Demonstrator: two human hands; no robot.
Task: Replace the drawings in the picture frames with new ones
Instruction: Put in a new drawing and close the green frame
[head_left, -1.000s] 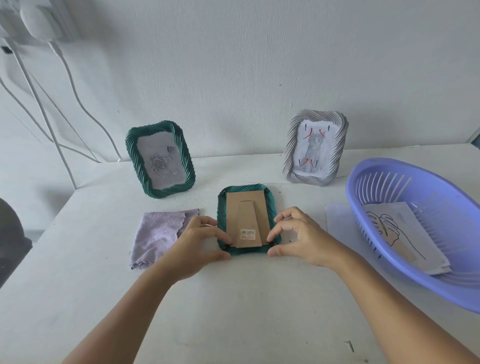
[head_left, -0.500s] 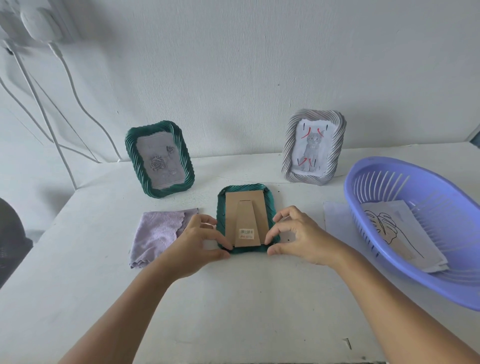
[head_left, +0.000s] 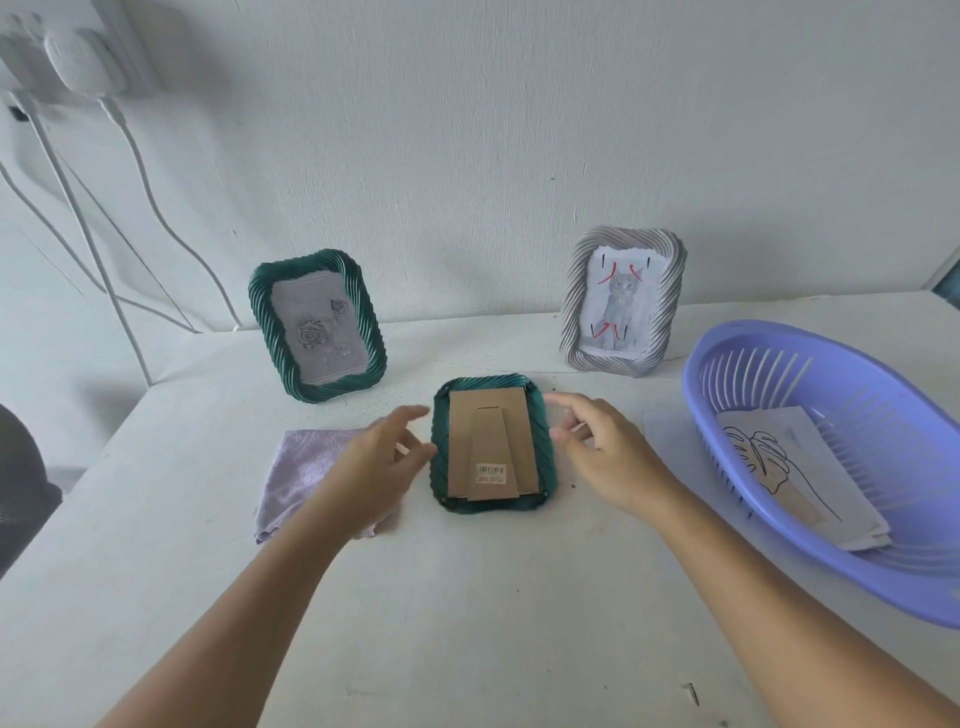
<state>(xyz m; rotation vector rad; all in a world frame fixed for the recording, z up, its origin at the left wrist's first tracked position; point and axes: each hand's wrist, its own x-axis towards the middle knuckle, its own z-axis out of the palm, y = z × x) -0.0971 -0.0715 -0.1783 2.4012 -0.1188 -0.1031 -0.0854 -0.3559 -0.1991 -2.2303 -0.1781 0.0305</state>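
Now both hands, left hand (head_left: 371, 470) and right hand (head_left: 605, 449), are hovering beside the face-down green frame (head_left: 492, 441), fingers spread apart, gripping nothing.

I see a white table (head_left: 467, 597) carrying a face-down dark green ribbed frame (head_left: 493, 444), two upright frames, green (head_left: 317, 325) and grey (head_left: 623, 301), a lilac cloth (head_left: 304, 467) and a purple plastic basket (head_left: 779, 519)

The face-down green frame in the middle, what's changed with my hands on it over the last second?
Both hands let go. The left hand and right hand, which pinched the lower corners of the face-down green frame, have lifted off and moved up along its sides, fingers loose, holding nothing. The frame lies as before, cardboard back up. The two standing frames, cloth and basket stayed put.
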